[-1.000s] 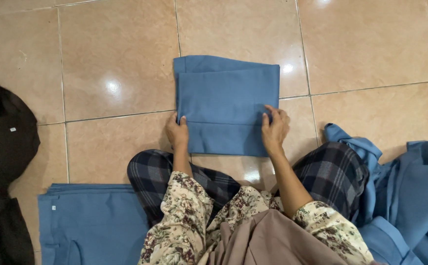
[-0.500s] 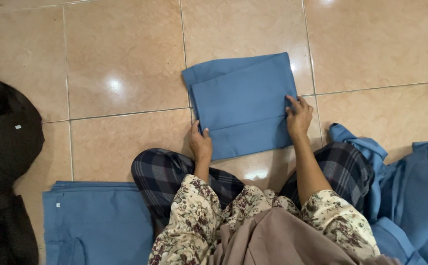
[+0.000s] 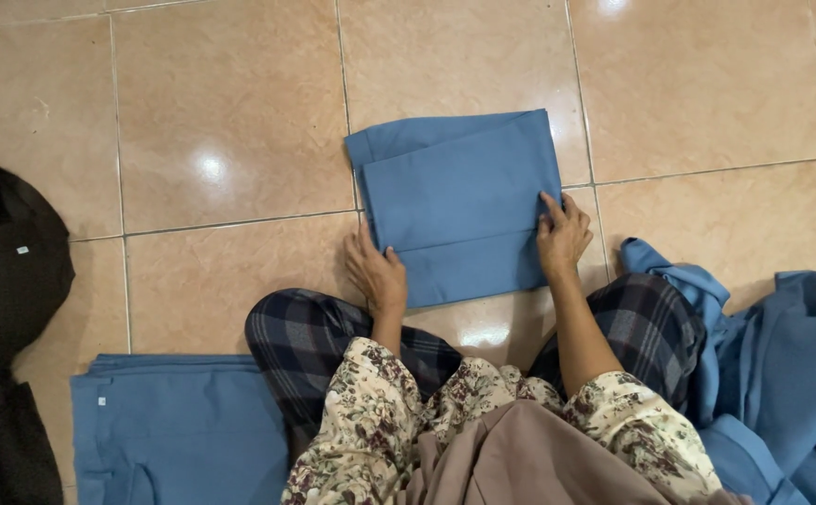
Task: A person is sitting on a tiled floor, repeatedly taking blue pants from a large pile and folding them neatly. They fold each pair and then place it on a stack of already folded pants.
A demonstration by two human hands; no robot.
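Note:
A folded blue cloth (image 3: 459, 196) lies on the tan tiled floor (image 3: 230, 122) in front of my crossed legs. My left hand (image 3: 376, 273) grips its near left corner, fingers curled over the edge. My right hand (image 3: 562, 238) presses on its right edge, fingers on top of the fabric. The cloth sits slightly turned, its near edge slanting up to the right. My plaid trousers and floral sleeves fill the bottom of the view.
A flat stack of folded blue cloth (image 3: 179, 430) lies at my left knee. A loose heap of blue fabric (image 3: 782, 374) lies at my right. A black garment (image 3: 1, 309) is at the far left.
Both hands have turned the folded cloth counter-clockwise and shifted it to the right. The fingers stay on its left and right edges.

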